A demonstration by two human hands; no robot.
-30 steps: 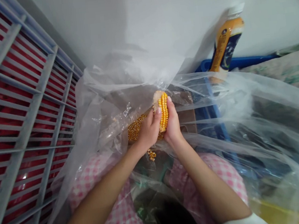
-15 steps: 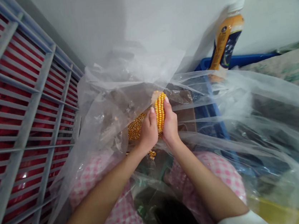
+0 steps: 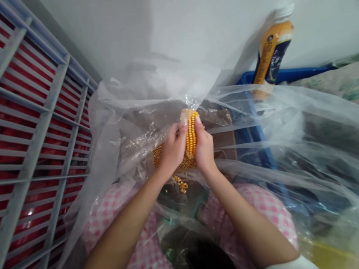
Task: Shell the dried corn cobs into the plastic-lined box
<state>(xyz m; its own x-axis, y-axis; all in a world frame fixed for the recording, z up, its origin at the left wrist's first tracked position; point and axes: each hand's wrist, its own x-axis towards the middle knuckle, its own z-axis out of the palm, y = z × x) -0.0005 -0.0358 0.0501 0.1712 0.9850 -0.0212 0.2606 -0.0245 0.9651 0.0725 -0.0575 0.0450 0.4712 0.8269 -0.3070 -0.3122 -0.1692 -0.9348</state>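
An ear of dried corn (image 3: 191, 134) stands tilted upright between my two hands, its yellow kernels in rows and its upper left part bare cob. My left hand (image 3: 173, 148) is closed on its left side, thumb near the top. On the other side my right hand (image 3: 204, 146) grips it, thumb pressed against the kernels. Beneath the hands, loose corn kernels (image 3: 187, 163) lie heaped in a brown box lined with clear plastic sheeting (image 3: 135, 144). A small cluster of kernels (image 3: 181, 185) rests on the plastic nearer to me.
A grey slatted plastic crate (image 3: 47, 110) with red things behind its bars stands at left. On the right, a bottle with an orange and dark label (image 3: 272, 52) leans by a blue crate (image 3: 261, 142), partly under the sheeting. A white wall (image 3: 187, 30) rises behind.
My left hand has shifted up along the ear, its thumb now nearer the top. More bare cob shows at the upper left. The right hand stays nearly in place.
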